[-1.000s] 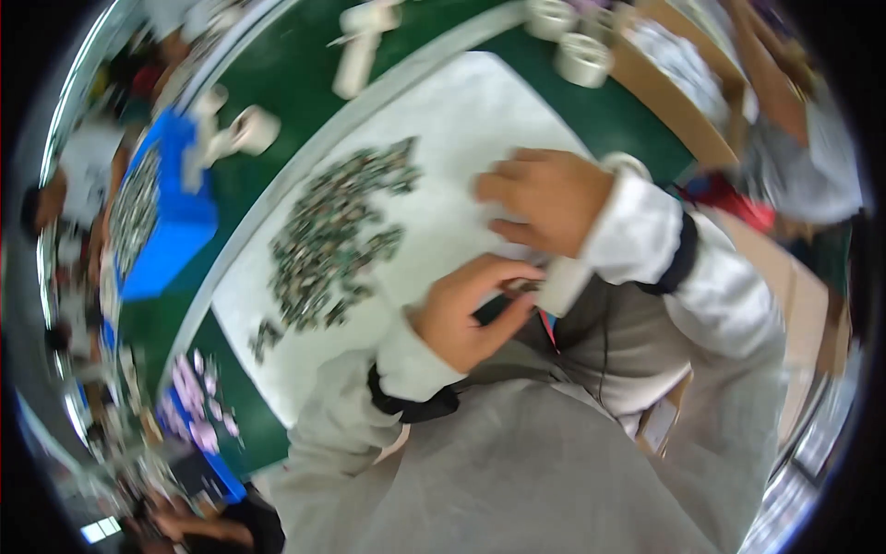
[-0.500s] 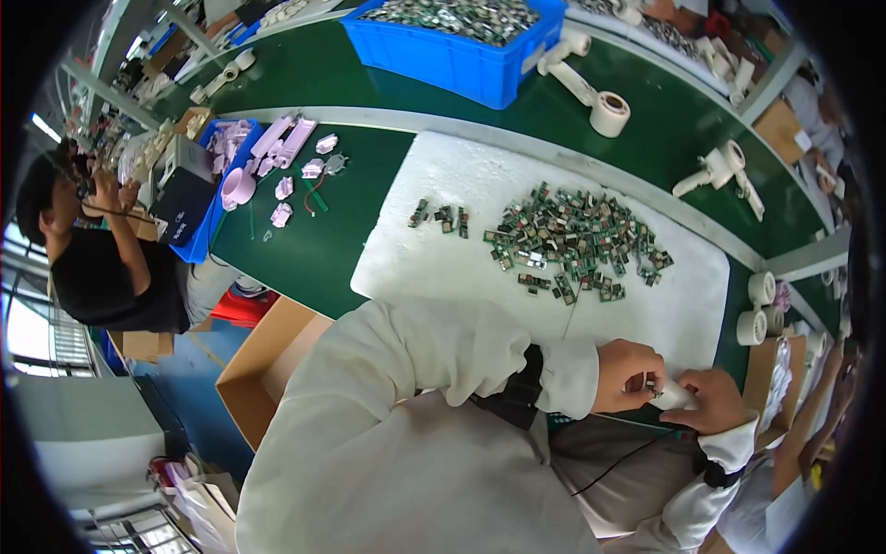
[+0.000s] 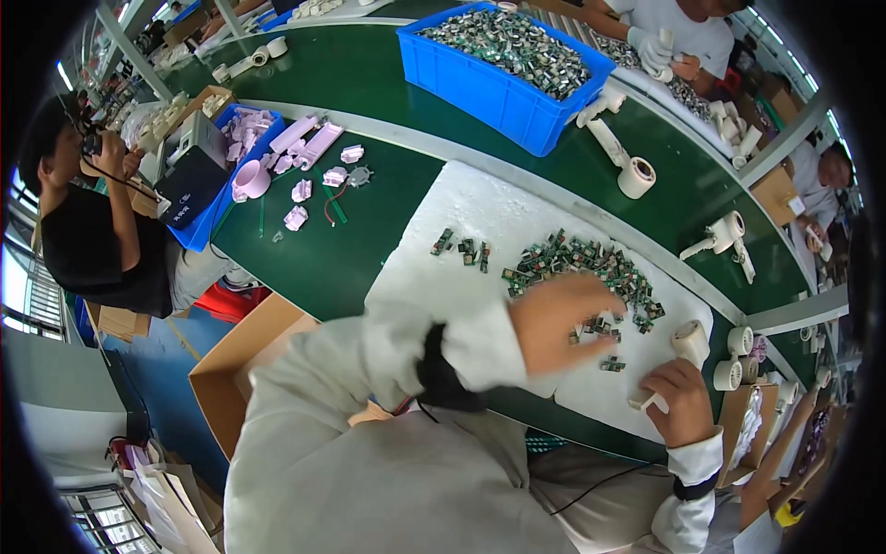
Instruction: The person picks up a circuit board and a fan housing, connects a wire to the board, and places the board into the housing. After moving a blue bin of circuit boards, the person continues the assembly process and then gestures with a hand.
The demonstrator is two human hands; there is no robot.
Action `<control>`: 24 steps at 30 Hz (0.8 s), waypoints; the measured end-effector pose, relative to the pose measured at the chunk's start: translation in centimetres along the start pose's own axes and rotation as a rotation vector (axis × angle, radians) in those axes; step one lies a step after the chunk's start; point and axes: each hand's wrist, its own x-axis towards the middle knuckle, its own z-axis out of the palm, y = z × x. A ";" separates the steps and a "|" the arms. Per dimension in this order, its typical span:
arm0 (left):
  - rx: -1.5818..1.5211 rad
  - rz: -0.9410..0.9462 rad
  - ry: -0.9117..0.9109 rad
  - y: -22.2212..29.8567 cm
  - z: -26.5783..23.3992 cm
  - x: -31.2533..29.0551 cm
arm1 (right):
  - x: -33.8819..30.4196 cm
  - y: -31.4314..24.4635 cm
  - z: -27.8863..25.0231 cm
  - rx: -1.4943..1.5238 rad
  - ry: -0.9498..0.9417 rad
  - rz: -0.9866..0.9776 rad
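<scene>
My left hand [image 3: 565, 323] is stretched over the near side of a pile of small green circuit boards [image 3: 637, 286]. It is blurred by motion, with the thumb apart from the fingers and nothing seen in it. The pile lies on a white foam sheet [image 3: 415, 277], where a few loose boards [image 3: 461, 249] sit to the left. At the sheet's right edge, my right hand [image 3: 681, 402] is closed around a white plastic housing [image 3: 690, 342]. The housing's round end shows beyond the fingers; its middle is hidden by the hand.
A blue crate [image 3: 489, 102] full of circuit boards stands on the raised green shelf, beside white housings [image 3: 637, 177]. Pink plastic parts [image 3: 300, 191] and a blue bin [image 3: 198, 235] are left. An open carton [image 3: 231, 369] stands near left. Co-workers [image 3: 101, 222] sit around.
My left hand has left the white housing and moved left and away from me, over the boards. My right hand keeps the housing, now lifted slightly left. The view has shifted.
</scene>
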 end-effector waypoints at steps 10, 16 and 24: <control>-0.371 -1.056 0.504 -18.6 -22.4 11.2 | 4.7 0.7 -4.2 0.231 0.028 -0.025; -0.518 -1.065 0.652 -22.7 -20.7 16.4 | 7.9 0.6 -4.5 0.182 0.069 0.009; -0.570 -1.024 0.678 -22.2 -19.3 17.5 | 5.0 1.4 -5.2 0.134 0.076 0.054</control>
